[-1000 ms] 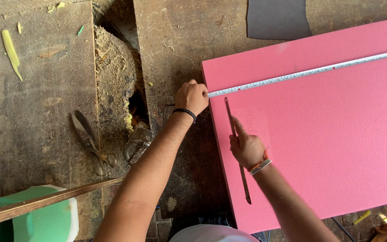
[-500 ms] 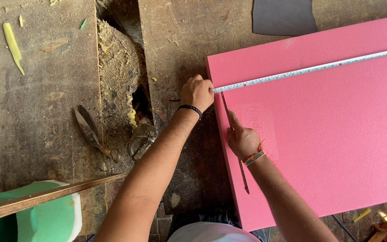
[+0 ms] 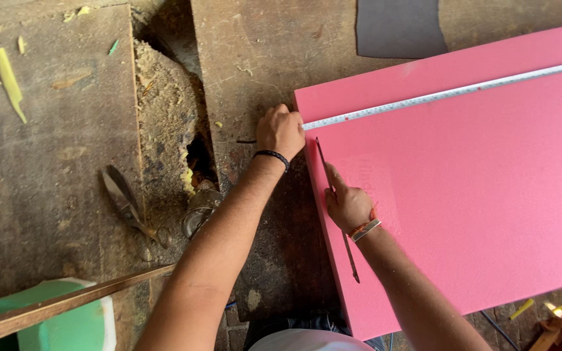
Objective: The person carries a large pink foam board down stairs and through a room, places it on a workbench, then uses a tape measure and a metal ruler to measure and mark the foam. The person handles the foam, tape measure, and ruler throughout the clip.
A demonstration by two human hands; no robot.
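As before, left hand [image 3: 281, 130] pinning tape [image 3: 443, 95]

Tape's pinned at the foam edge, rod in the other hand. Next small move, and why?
Probably slide the thin rod tip up to the tape measure and mark the pink foam sheet. The left hand holds the tape end at the sheet's edge, and the right hand holds the tip just below the tape.
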